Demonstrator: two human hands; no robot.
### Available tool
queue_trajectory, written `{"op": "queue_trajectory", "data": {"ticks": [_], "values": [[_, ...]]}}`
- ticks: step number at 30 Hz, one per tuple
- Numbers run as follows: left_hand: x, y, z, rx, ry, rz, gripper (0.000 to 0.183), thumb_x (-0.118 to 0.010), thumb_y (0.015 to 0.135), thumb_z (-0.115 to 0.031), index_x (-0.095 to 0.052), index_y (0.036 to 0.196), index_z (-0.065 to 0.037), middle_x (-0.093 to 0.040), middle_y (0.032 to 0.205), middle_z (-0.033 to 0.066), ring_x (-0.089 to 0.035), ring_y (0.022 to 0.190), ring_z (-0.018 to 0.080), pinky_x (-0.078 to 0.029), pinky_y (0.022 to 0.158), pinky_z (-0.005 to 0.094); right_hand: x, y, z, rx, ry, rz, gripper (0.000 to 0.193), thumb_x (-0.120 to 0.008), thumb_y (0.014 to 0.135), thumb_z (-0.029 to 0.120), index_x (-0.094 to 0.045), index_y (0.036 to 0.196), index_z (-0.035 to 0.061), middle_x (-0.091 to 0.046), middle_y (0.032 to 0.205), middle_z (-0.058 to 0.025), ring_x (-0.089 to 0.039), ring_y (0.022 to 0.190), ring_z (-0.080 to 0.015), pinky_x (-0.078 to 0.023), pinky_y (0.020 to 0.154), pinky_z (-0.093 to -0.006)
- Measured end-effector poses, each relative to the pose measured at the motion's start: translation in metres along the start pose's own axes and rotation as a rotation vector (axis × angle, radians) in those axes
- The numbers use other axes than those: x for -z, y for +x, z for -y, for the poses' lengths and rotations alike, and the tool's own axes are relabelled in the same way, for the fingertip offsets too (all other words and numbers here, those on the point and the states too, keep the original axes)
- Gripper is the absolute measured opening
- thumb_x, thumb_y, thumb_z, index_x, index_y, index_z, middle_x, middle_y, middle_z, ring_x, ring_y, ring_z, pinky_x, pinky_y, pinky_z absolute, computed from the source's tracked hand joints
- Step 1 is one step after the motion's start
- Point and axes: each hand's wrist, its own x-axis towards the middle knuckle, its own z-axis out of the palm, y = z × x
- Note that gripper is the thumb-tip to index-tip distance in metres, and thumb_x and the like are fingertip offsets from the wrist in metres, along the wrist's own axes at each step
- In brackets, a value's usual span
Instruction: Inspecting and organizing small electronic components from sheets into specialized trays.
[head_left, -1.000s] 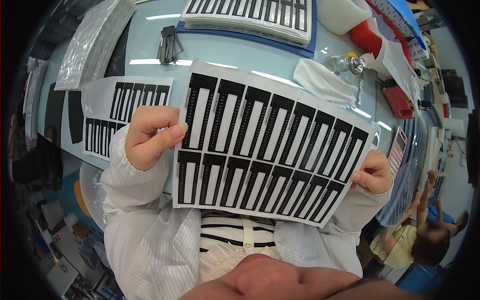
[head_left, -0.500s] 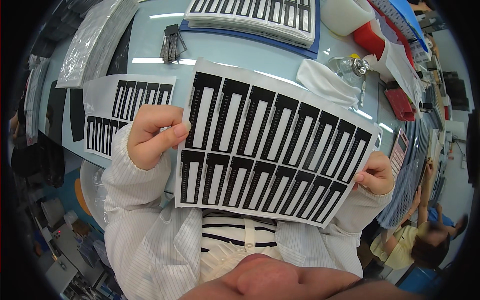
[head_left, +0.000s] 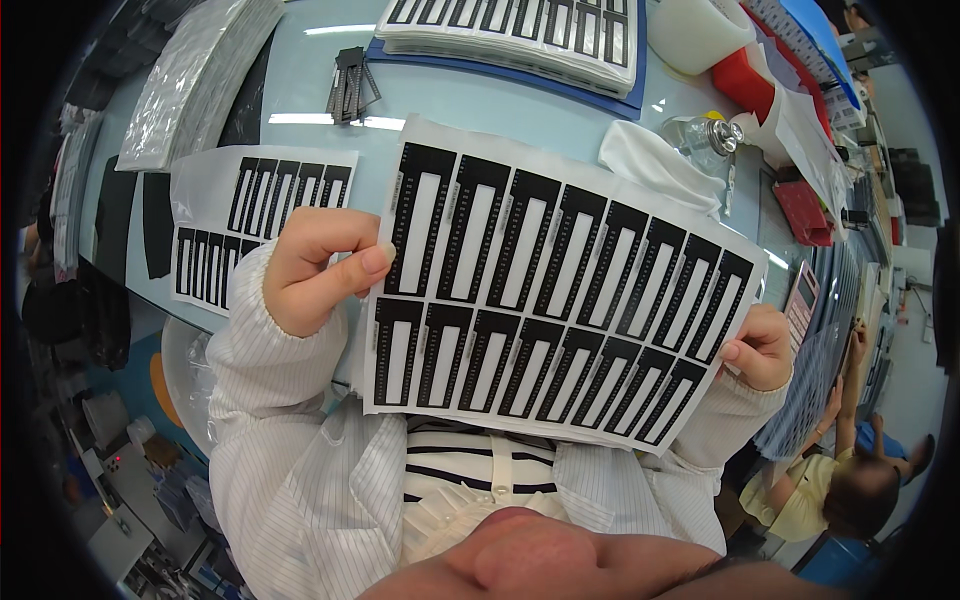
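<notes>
A white sheet (head_left: 548, 315) printed with two rows of black rectangular frames is held up in front of me, tilted down toward the right. My left hand (head_left: 322, 268) pinches its left edge between thumb and fingers. At the opposite edge, my right hand (head_left: 760, 348) grips it with the thumb on the front face and the fingers behind. Behind my left hand, a smaller printed sheet (head_left: 205, 180) with similar black frames lies on the table. A thick stack of matching sheets (head_left: 510, 45) rests on a blue board (head_left: 615, 103) at the far side.
Small dark strips (head_left: 350, 90) lie on the glassy table (head_left: 300, 90). Plastic-wrapped packs (head_left: 195, 85) stand at far left. On the right are a white cloth (head_left: 655, 165), a glass bottle (head_left: 700, 135), a white roll (head_left: 697, 35), a red box (head_left: 803, 210) and a pink calculator (head_left: 800, 305). Another person (head_left: 810, 490) works beyond.
The sheet and both hands have shifted slightly to the right in the picture. My grip on both edges stays the same.
</notes>
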Motion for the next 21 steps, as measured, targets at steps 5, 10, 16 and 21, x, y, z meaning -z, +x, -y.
{"op": "queue_trajectory", "data": {"ticks": [5, 10, 16, 21], "values": [[-0.001, 0.0005, -0.0005, 0.001, -0.017, 0.007, 0.034, -0.051, 0.091, -0.02, -0.049, 0.062, -0.001, -0.052, 0.057, 0.0045, -0.048, 0.048, 0.0113, -0.036, 0.047, 0.0242, -0.0001, -0.0008, -0.0011, -0.005, 0.018, -0.008, 0.017, -0.06, 0.086, 0.006, -0.062, 0.073, -0.005, -0.065, 0.068, -0.0124, -0.062, 0.05, -0.0141, -0.046, 0.045, -0.0222], [-0.0019, -0.0002, -0.0006, 0.029, -0.026, 0.002, 0.037, -0.051, 0.092, -0.024, -0.049, 0.063, -0.001, -0.052, 0.056, 0.0043, -0.048, 0.049, 0.0115, -0.036, 0.048, 0.0242, -0.0004, -0.0007, -0.0012, -0.019, 0.025, -0.009, 0.018, -0.06, 0.086, 0.007, -0.062, 0.073, -0.0053, -0.065, 0.068, -0.0126, -0.062, 0.051, -0.014, -0.046, 0.045, -0.0222], [-0.0027, -0.0008, -0.0004, 0.057, -0.044, -0.003, 0.037, -0.05, 0.092, -0.025, -0.05, 0.064, -0.001, -0.052, 0.057, 0.0046, -0.049, 0.05, 0.0116, -0.037, 0.049, 0.0246, -0.0007, 0.0001, -0.0008, -0.017, 0.021, -0.006, 0.017, -0.06, 0.086, 0.007, -0.062, 0.074, -0.0053, -0.066, 0.069, -0.0127, -0.062, 0.051, -0.0139, -0.046, 0.045, -0.0221], [-0.0019, 0.0, 0.0006, 0.041, -0.04, 0.007, 0.037, -0.05, 0.092, -0.025, -0.051, 0.064, -0.001, -0.053, 0.057, 0.005, -0.05, 0.05, 0.0116, -0.037, 0.049, 0.0245, -0.0015, 0.0002, -0.0001, -0.025, 0.03, -0.014, 0.017, -0.06, 0.086, 0.007, -0.061, 0.074, -0.0055, -0.066, 0.07, -0.0129, -0.062, 0.051, -0.0141, -0.046, 0.045, -0.0222]]}}
